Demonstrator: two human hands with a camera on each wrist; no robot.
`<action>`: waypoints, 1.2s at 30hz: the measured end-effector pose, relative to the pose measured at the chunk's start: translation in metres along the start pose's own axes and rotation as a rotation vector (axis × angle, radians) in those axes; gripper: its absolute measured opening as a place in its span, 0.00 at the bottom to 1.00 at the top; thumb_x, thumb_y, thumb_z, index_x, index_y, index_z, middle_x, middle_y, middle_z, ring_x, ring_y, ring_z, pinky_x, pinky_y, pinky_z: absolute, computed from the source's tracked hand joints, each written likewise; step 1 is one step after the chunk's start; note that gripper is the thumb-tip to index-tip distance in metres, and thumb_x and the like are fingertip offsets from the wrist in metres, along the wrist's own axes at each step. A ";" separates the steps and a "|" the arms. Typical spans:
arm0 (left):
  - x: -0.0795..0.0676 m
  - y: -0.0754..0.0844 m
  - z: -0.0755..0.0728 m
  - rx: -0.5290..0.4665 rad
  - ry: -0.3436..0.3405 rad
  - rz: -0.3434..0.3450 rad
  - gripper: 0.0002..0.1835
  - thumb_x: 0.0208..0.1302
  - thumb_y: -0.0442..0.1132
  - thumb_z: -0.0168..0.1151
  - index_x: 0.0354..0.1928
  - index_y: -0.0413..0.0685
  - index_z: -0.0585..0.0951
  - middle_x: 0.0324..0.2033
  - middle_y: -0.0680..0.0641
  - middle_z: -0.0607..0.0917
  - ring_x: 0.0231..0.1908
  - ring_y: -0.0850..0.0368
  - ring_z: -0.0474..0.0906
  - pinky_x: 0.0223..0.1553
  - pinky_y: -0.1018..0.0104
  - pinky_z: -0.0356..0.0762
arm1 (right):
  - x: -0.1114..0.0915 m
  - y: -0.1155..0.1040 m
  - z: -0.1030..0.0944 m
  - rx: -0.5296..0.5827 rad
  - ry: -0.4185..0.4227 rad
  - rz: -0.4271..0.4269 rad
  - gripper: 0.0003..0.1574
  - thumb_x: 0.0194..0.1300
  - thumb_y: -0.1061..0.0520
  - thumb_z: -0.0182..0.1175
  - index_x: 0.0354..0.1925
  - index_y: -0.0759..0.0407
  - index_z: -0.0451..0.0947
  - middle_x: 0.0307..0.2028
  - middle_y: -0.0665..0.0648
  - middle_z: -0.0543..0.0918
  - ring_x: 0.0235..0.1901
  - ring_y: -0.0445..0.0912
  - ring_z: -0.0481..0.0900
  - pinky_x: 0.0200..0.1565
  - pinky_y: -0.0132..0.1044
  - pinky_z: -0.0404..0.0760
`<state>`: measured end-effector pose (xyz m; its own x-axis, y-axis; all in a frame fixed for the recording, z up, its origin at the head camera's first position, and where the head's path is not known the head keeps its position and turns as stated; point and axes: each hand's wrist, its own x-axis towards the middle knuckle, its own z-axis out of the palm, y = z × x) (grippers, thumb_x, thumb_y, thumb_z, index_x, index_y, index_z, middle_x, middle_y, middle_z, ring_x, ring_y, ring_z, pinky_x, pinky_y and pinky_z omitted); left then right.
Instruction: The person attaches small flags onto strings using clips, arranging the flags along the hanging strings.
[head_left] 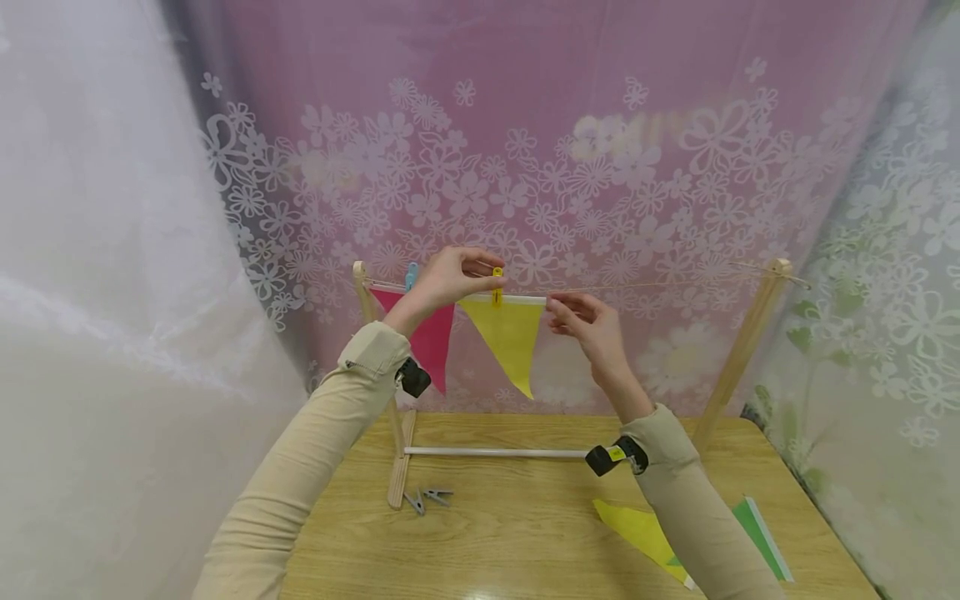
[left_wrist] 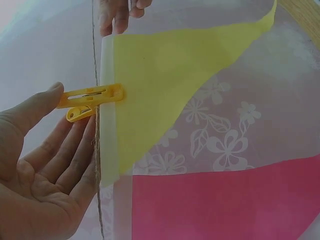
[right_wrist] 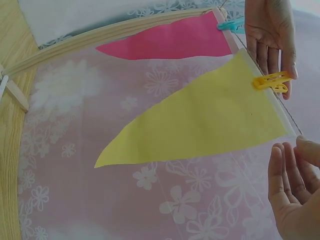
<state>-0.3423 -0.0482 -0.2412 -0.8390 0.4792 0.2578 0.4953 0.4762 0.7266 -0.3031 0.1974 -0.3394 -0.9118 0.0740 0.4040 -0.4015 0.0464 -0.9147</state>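
1. Currently, the left hand pinches a yellow plastic clothespin.
2. The right hand is at one corner of a yellow triangular flag; pinching or not, I cannot tell.
3. The clothespin sits over that flag's white edge and brown twine.

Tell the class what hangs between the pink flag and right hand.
The yellow flag, with a yellow clip on its top edge; the right wrist view shows this.

From my end I see a pink curtain with white flowers behind the wooden surface, a pale sheet at left, a flowered sheet at right.
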 end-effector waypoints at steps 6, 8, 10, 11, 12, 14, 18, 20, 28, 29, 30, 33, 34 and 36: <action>-0.002 0.001 0.000 -0.013 -0.011 0.008 0.22 0.67 0.47 0.70 0.61 0.51 0.83 0.54 0.46 0.87 0.56 0.53 0.82 0.59 0.54 0.77 | -0.003 0.001 -0.002 0.029 0.006 -0.006 0.26 0.70 0.56 0.67 0.59 0.71 0.77 0.40 0.48 0.87 0.36 0.47 0.87 0.42 0.33 0.86; -0.002 0.000 0.000 -0.020 -0.013 0.013 0.24 0.67 0.47 0.70 0.62 0.51 0.82 0.56 0.46 0.86 0.57 0.53 0.81 0.60 0.54 0.78 | -0.004 0.001 -0.002 0.034 0.008 -0.007 0.26 0.69 0.56 0.67 0.58 0.71 0.77 0.40 0.48 0.87 0.34 0.46 0.87 0.42 0.33 0.87; -0.003 0.001 -0.001 -0.027 -0.012 0.016 0.25 0.67 0.48 0.69 0.64 0.51 0.81 0.57 0.46 0.85 0.58 0.53 0.81 0.60 0.54 0.77 | -0.005 0.001 -0.002 0.037 0.010 -0.009 0.25 0.68 0.57 0.68 0.57 0.71 0.78 0.39 0.47 0.87 0.34 0.45 0.86 0.42 0.33 0.87; -0.003 0.001 -0.001 -0.029 -0.010 0.016 0.25 0.68 0.48 0.69 0.64 0.51 0.80 0.57 0.46 0.85 0.58 0.53 0.81 0.61 0.54 0.77 | -0.006 0.000 -0.002 0.036 0.010 -0.013 0.25 0.68 0.57 0.68 0.57 0.72 0.78 0.39 0.47 0.87 0.33 0.45 0.86 0.42 0.33 0.87; -0.003 0.001 -0.001 -0.030 -0.007 0.017 0.25 0.68 0.49 0.68 0.65 0.51 0.80 0.58 0.47 0.84 0.58 0.53 0.80 0.61 0.54 0.76 | -0.007 0.000 -0.002 0.037 0.010 -0.017 0.24 0.68 0.57 0.68 0.56 0.72 0.78 0.38 0.47 0.87 0.33 0.45 0.86 0.41 0.33 0.87; -0.004 0.002 -0.001 -0.034 0.007 0.016 0.25 0.69 0.50 0.67 0.65 0.53 0.80 0.58 0.48 0.84 0.59 0.53 0.80 0.62 0.54 0.75 | -0.008 -0.001 -0.002 0.038 0.008 -0.029 0.24 0.68 0.58 0.68 0.55 0.72 0.78 0.38 0.47 0.87 0.33 0.44 0.86 0.41 0.33 0.87; -0.006 0.002 -0.001 -0.049 0.052 0.034 0.25 0.71 0.52 0.64 0.66 0.55 0.79 0.59 0.51 0.84 0.59 0.55 0.79 0.63 0.55 0.75 | -0.013 -0.002 -0.003 0.012 0.001 -0.059 0.23 0.68 0.57 0.68 0.54 0.73 0.78 0.38 0.47 0.87 0.33 0.45 0.87 0.41 0.33 0.87; -0.010 0.001 -0.002 -0.061 0.082 0.059 0.24 0.73 0.51 0.63 0.67 0.54 0.79 0.59 0.50 0.84 0.59 0.55 0.80 0.62 0.56 0.76 | -0.016 -0.001 -0.005 -0.015 0.002 -0.072 0.22 0.68 0.57 0.68 0.52 0.72 0.79 0.38 0.47 0.88 0.33 0.46 0.87 0.41 0.33 0.87; -0.034 -0.006 0.000 -0.014 0.257 0.182 0.18 0.74 0.45 0.62 0.62 0.50 0.82 0.57 0.50 0.85 0.56 0.56 0.82 0.61 0.60 0.77 | -0.030 0.006 -0.014 -0.116 0.004 -0.108 0.20 0.69 0.57 0.67 0.53 0.70 0.80 0.41 0.55 0.88 0.34 0.44 0.87 0.41 0.32 0.86; -0.037 -0.006 0.000 -0.005 0.289 0.194 0.17 0.74 0.44 0.62 0.60 0.50 0.83 0.55 0.50 0.86 0.55 0.56 0.82 0.60 0.61 0.77 | -0.031 0.006 -0.015 -0.123 0.007 -0.110 0.20 0.69 0.57 0.67 0.53 0.70 0.80 0.42 0.57 0.88 0.34 0.44 0.87 0.41 0.32 0.86; -0.040 -0.007 0.000 0.000 0.318 0.211 0.16 0.74 0.43 0.62 0.59 0.49 0.83 0.54 0.50 0.87 0.54 0.57 0.83 0.60 0.61 0.78 | -0.033 0.007 -0.016 -0.130 0.012 -0.112 0.20 0.69 0.57 0.67 0.53 0.70 0.80 0.43 0.59 0.88 0.34 0.45 0.87 0.40 0.32 0.86; -0.047 -0.010 0.001 -0.010 0.382 0.244 0.14 0.73 0.41 0.63 0.56 0.49 0.84 0.52 0.50 0.88 0.53 0.57 0.83 0.59 0.61 0.79 | -0.037 0.009 -0.020 -0.149 0.019 -0.122 0.19 0.69 0.60 0.66 0.53 0.71 0.80 0.44 0.63 0.87 0.34 0.46 0.87 0.40 0.32 0.86; -0.049 -0.011 0.002 -0.014 0.397 0.250 0.13 0.73 0.41 0.63 0.56 0.48 0.85 0.51 0.50 0.88 0.52 0.57 0.84 0.58 0.61 0.80 | -0.039 0.010 -0.022 -0.151 0.019 -0.124 0.18 0.69 0.60 0.66 0.53 0.71 0.80 0.44 0.63 0.87 0.34 0.46 0.87 0.40 0.32 0.86; -0.054 -0.014 0.004 -0.022 0.418 0.258 0.13 0.73 0.42 0.63 0.55 0.49 0.85 0.50 0.50 0.88 0.51 0.58 0.84 0.56 0.59 0.81 | -0.042 0.012 -0.024 -0.156 0.017 -0.134 0.18 0.69 0.61 0.66 0.53 0.72 0.80 0.43 0.63 0.87 0.34 0.47 0.87 0.39 0.32 0.87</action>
<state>-0.3033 -0.0780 -0.2677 -0.7103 0.2402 0.6616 0.6979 0.3626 0.6176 -0.2676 0.2187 -0.3671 -0.8491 0.0739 0.5231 -0.4995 0.2104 -0.8404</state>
